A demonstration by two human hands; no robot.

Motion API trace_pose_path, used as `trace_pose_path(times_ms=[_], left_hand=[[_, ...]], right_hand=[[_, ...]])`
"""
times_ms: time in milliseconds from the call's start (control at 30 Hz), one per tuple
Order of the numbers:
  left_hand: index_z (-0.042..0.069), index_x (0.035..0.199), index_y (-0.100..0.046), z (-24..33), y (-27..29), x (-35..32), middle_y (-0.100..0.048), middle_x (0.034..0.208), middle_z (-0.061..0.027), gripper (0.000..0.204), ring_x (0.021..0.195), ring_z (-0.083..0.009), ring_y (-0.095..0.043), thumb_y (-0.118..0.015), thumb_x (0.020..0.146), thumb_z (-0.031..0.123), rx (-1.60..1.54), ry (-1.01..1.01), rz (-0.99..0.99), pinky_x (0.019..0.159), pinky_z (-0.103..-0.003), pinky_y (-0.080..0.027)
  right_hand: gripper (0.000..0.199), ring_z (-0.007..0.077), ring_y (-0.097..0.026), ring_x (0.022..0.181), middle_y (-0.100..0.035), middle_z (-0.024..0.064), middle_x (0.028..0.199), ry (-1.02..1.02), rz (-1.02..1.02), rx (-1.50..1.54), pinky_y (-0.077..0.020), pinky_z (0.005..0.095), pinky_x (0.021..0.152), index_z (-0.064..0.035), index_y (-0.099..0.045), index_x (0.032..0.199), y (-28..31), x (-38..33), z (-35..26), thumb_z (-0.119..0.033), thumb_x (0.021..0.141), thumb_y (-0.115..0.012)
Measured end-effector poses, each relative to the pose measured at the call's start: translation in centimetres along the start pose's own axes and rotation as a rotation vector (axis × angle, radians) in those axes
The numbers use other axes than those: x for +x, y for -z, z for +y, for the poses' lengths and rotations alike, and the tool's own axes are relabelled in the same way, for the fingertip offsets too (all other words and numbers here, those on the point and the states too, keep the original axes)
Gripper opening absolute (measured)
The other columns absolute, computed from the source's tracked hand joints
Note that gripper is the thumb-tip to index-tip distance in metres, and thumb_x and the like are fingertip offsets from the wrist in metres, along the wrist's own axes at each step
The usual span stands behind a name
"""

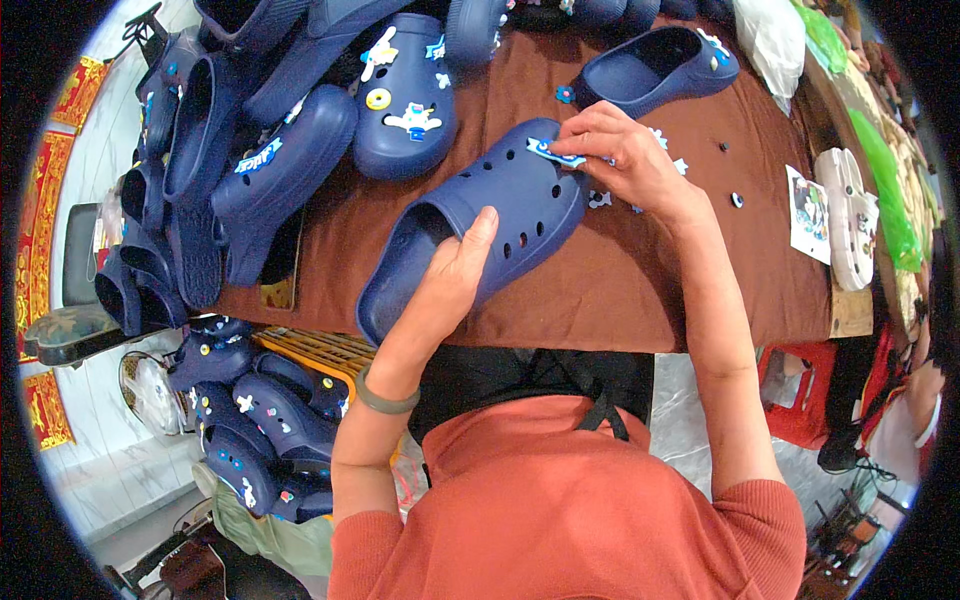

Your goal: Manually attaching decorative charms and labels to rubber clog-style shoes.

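Both hands [455, 270] [615, 150] on navy clog [500, 215] (charm [553, 153] seemingly pinched).

Matt foam-like navy clog [500, 215] on brown cloth [640, 290].

Even, bright daylight falls across the scene, casting only soft shadows under the hands and along the brown table [640, 300] edge. Focus stays sharp at centre; fisheye distortion bends straight lines outward, and a black vignette rings the frame's corners.
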State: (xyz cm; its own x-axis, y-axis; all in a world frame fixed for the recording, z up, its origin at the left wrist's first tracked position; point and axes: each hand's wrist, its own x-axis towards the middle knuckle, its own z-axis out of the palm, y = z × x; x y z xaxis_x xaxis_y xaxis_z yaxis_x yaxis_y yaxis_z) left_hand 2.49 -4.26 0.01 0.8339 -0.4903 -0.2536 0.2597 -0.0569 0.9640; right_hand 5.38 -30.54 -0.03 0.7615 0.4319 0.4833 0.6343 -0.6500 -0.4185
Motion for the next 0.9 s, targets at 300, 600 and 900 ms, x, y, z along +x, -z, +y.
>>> trace_pose_path(times_ms=[300,600,900], left_hand=[[-0.005,0.120,-0.055,0.8,-0.1,-0.3,-0.061,0.112,-0.0116,0.051,0.104,-0.0179,-0.056,-0.038,0.101,0.039,0.094,-0.021,-0.022,0.094,-0.031,-0.041],[-0.002,0.118,-0.057,0.5,-0.5,-0.1,-0.063,0.111,-0.0103,0.043,0.101,-0.0170,-0.059,-0.048,0.098,0.035,0.084,-0.016,0.022,0.091,-0.030,-0.044],[-0.006,0.118,-0.056,0.5,-0.9,-0.6,-0.062,0.113,-0.0109,0.046,0.104,-0.0181,-0.057,-0.045,0.099,0.035,0.074,0.005,0.093,0.093,-0.031,-0.042]], right_hand=[[0.036,0.0257,-0.049,0.105,-0.056,0.0057,0.107,-0.049,-0.066,-0.483,-0.0362,0.0445,0.094,-0.0198,-0.065,0.115,0.3,-1.3,-3.6,-0.029,0.080,-0.067],[0.032,0.0271,-0.049,0.104,-0.056,0.0075,0.104,-0.057,-0.023,-0.455,-0.0345,0.0446,0.095,-0.0180,-0.068,0.110,0.1,-1.1,-3.4,-0.035,0.084,-0.063],[0.021,0.0168,-0.063,0.087,-0.068,0.0066,0.093,-0.503,0.503,0.067,-0.0478,0.0301,0.080,-0.0044,-0.070,0.101,1.3,-4.1,4.2,-0.019,0.088,-0.063]])
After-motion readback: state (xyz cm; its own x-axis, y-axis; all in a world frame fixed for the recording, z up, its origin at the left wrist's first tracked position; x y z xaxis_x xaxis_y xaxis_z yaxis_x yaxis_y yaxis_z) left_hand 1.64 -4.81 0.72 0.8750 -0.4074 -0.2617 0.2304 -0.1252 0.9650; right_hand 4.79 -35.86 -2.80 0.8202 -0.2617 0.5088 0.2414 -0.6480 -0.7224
